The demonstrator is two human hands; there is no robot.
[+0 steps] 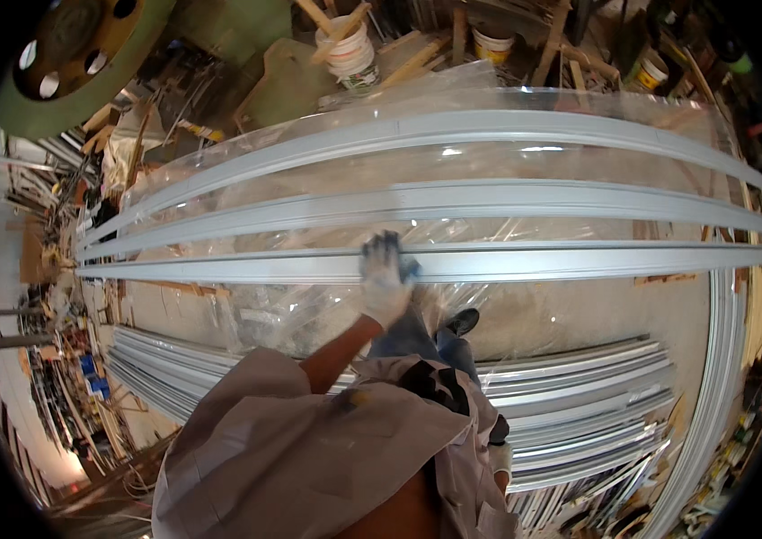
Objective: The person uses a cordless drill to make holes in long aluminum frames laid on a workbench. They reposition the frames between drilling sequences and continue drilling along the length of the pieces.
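Note:
My left hand (385, 275), in a white glove with dark grey fingers, lies on the nearest of three long light-grey metal profiles (525, 263). Its fingers stretch forward across the strip, and the thumb sits apart on the right. Beyond it run the middle profile (507, 198) and the far profile (489, 126), roughly parallel, above clear plastic sheeting (453, 162). My right hand (500, 456), also gloved, shows only partly beside my right hip; its fingers are too small and dark to read.
Stacks of metal profiles lie behind me on the right (579, 395) and left (161, 368). More long profiles (713, 386) run along the right side. Beyond the sheeting stand a white bucket (349, 56), another bucket (492, 43), wood scraps and a large green machine part (134, 67).

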